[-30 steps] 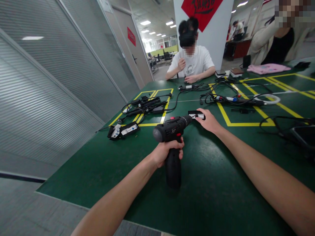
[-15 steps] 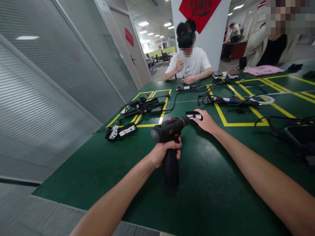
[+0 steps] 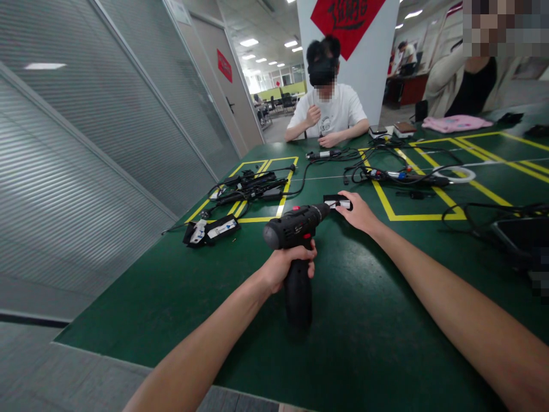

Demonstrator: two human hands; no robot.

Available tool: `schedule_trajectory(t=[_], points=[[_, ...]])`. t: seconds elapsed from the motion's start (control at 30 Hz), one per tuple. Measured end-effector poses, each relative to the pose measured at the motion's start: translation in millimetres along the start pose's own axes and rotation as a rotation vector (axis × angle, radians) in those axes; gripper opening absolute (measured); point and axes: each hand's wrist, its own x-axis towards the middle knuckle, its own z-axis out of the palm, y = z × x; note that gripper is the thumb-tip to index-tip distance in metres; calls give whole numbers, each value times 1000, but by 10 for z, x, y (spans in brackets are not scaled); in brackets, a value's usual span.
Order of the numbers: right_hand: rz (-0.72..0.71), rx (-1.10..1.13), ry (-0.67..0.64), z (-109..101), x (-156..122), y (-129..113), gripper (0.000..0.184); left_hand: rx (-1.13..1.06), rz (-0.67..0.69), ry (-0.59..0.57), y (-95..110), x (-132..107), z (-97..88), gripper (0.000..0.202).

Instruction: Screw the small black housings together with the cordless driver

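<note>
My left hand [image 3: 286, 266] is wrapped round the grip of a black cordless drill [image 3: 295, 229], which stands on the green table [image 3: 180, 297] with its nose pointing away to the right. At the drill's tip lies a small black part with a white label [image 3: 337, 201]. My right hand [image 3: 360, 213] rests on that part, fingers curled down on its right end and holding it against the table.
A second black labelled part [image 3: 211, 230] lies to the left. Black tools and cables [image 3: 253, 186] sit on yellow floor-style markings [image 3: 388, 207]. More cables and a white ring [image 3: 463, 174] lie to the right. A person in a white shirt [image 3: 328, 111] sits opposite; another stands at the far right.
The view has shifted slightly. The drill and both hands keep their places relative to the small black part.
</note>
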Motion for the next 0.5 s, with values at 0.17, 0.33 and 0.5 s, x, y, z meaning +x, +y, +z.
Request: schedule_trajectory(t=[0.17,0.33,0.5], points=[[-8,-6,8,1,0,-7,44,-1,15,6,-5,3,-5,22],[-16,-13,13,-1,-7,-15,45,7,20,6,-22,17,-11,24],[-9,-12,17,10,-4,0,45,8,14,3,-18,17,-5,23]])
